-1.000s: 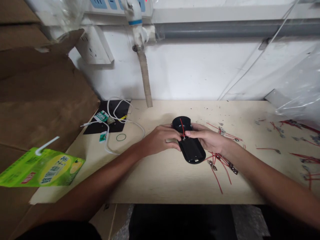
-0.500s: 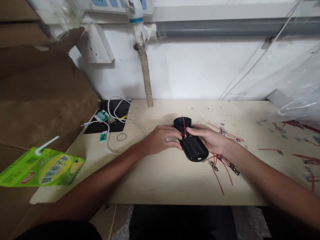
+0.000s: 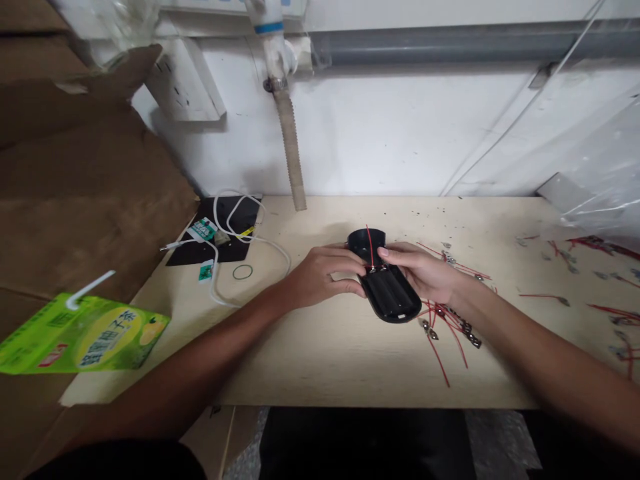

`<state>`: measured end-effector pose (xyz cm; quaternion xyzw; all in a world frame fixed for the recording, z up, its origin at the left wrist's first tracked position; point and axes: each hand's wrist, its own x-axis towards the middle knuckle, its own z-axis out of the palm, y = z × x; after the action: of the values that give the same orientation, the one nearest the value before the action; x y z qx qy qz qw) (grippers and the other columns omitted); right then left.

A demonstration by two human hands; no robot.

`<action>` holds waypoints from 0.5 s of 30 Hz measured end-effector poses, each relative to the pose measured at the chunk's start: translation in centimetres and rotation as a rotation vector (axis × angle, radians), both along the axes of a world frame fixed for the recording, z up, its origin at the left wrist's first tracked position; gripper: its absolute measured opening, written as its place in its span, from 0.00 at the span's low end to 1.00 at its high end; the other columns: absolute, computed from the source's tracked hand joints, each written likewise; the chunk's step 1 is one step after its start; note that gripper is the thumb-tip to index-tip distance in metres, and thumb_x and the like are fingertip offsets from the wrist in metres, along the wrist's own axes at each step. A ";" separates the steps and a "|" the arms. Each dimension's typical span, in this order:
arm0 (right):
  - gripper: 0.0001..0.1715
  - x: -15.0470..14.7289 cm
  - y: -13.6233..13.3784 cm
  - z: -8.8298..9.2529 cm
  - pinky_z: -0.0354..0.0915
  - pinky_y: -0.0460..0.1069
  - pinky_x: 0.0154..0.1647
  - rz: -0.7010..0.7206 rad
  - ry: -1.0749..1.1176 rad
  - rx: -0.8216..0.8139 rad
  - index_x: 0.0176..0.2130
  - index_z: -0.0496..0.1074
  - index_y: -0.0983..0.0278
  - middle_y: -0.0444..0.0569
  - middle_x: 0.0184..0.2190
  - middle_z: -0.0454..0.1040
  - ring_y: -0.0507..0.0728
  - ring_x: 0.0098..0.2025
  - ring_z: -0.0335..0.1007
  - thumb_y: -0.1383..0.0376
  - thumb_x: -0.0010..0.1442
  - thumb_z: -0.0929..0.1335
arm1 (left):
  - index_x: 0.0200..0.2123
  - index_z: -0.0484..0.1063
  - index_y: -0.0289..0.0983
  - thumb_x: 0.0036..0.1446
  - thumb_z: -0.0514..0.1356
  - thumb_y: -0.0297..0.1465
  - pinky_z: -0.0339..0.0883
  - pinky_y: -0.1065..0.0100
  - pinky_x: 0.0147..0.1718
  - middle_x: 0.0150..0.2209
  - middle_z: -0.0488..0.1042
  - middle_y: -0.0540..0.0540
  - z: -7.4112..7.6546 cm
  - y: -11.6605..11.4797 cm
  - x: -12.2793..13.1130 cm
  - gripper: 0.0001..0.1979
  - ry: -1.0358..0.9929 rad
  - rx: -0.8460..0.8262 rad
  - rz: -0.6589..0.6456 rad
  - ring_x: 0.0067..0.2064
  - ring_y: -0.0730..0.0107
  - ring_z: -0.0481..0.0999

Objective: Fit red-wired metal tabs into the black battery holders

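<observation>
A black plastic housing (image 3: pixel 394 293), with rounded ends and what look like battery slots, is held above the table. My left hand (image 3: pixel 333 273) is closed on its left edge, fingers partly behind it. From the other side my right hand (image 3: pixel 417 263) grips it, the thumb lying over the upper part of the housing. A red wire (image 3: pixel 371 245) stands up from small metal contacts in the middle of the housing. Close to my right wrist lie several metal battery contacts (image 3: pixel 467 328) with red wires.
More red-wired contacts (image 3: pixel 565 257) are scattered at the right. A white cable (image 3: pixel 216 280) lies over a black sheet (image 3: pixel 185 255) at the left, near a green drink carton (image 3: pixel 55 337) with a straw. A ribbed hose (image 3: pixel 290 147) hangs at the back; cardboard (image 3: pixel 90 193) stands at the left.
The view has shifted slightly. My right thumb has moved a little on the housing, and both hands keep their hold on it.
</observation>
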<state>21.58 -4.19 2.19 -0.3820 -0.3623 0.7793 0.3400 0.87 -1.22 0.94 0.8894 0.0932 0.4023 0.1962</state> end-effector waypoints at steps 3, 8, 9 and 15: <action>0.20 0.0 -0.2 -0.2 0.68 0.47 0.33 0.015 -0.021 0.038 0.40 0.73 0.66 0.48 0.33 0.75 0.54 0.34 0.72 0.58 0.50 0.76 | 0.35 0.74 0.35 0.57 0.62 0.36 0.71 0.61 0.47 0.38 0.80 0.44 0.0 0.0 -0.2 0.10 0.056 0.237 0.062 0.41 0.68 0.77; 0.21 0.0 -0.2 -0.7 0.67 0.49 0.34 -0.002 -0.040 0.062 0.36 0.73 0.64 0.48 0.32 0.73 0.54 0.33 0.69 0.53 0.49 0.75 | 0.36 0.74 0.36 0.57 0.62 0.38 0.68 0.57 0.51 0.43 0.78 0.45 0.4 0.0 -0.7 0.10 0.117 0.476 0.146 0.47 0.63 0.74; 0.20 0.0 -0.2 -0.8 0.66 0.49 0.34 -0.004 -0.045 0.073 0.36 0.73 0.64 0.48 0.31 0.73 0.54 0.33 0.69 0.53 0.49 0.75 | 0.36 0.74 0.36 0.57 0.63 0.38 0.67 0.56 0.51 0.43 0.78 0.46 0.4 0.0 -0.7 0.10 0.106 0.503 0.155 0.49 0.62 0.72; 0.23 0.3 -0.1 -1.1 0.66 0.51 0.36 0.025 -0.034 0.142 0.34 0.74 0.64 0.49 0.31 0.73 0.55 0.33 0.68 0.50 0.45 0.76 | 0.50 0.71 0.38 0.57 0.63 0.29 0.65 0.55 0.52 0.50 0.74 0.41 0.7 -0.8 -0.6 0.16 0.118 0.501 0.249 0.60 0.56 0.65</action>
<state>21.86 -4.26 1.09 -0.3654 -0.4271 0.7491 0.3506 0.28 -2.01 1.66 0.9138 0.1107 0.3813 -0.0863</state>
